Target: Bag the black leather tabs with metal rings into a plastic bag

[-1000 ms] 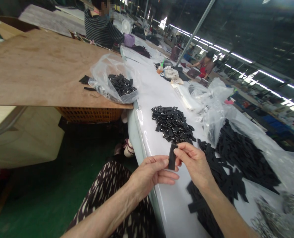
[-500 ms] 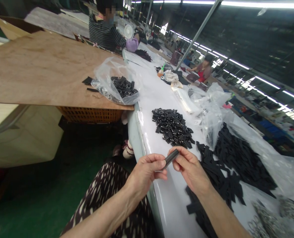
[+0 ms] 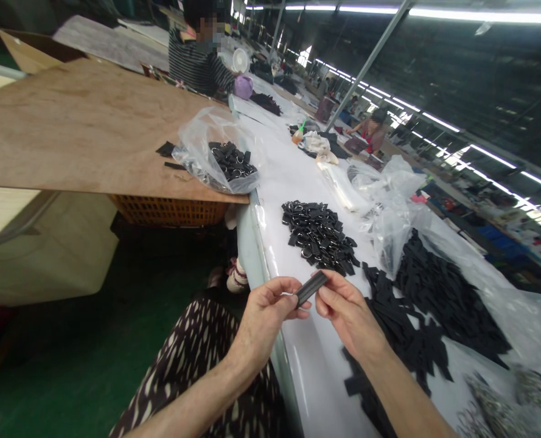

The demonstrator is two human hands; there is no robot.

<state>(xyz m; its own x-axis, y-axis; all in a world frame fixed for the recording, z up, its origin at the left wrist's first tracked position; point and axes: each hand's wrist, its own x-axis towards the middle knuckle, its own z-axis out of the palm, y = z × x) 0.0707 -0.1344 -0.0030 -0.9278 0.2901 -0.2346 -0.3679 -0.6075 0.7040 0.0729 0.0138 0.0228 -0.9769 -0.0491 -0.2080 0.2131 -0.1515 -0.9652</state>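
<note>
My left hand (image 3: 266, 316) and my right hand (image 3: 345, 310) pinch the two ends of one short black strap piece (image 3: 311, 286), held flat and slanting over the white table's near edge (image 3: 270, 255). Just beyond my fingers lies a heap of black strap pieces with metal rings (image 3: 319, 236). To the right spreads a big pile of loose black strap pieces (image 3: 434, 304), running under my right forearm. Loose metal rings (image 3: 493, 410) lie at the lower right.
A clear bag of finished ringed pieces (image 3: 224, 161) rests on a plywood board (image 3: 78, 128) at left, with an orange basket (image 3: 170, 210) beneath. Crumpled plastic bags (image 3: 389, 194) lie mid-table. A person in a striped top (image 3: 197, 61) and another person (image 3: 373, 125) work farther along.
The strap piece stood upright between my fingers a second ago; it has been turned to lie slanting, gripped at both ends. My hands shifted slightly up the table.
</note>
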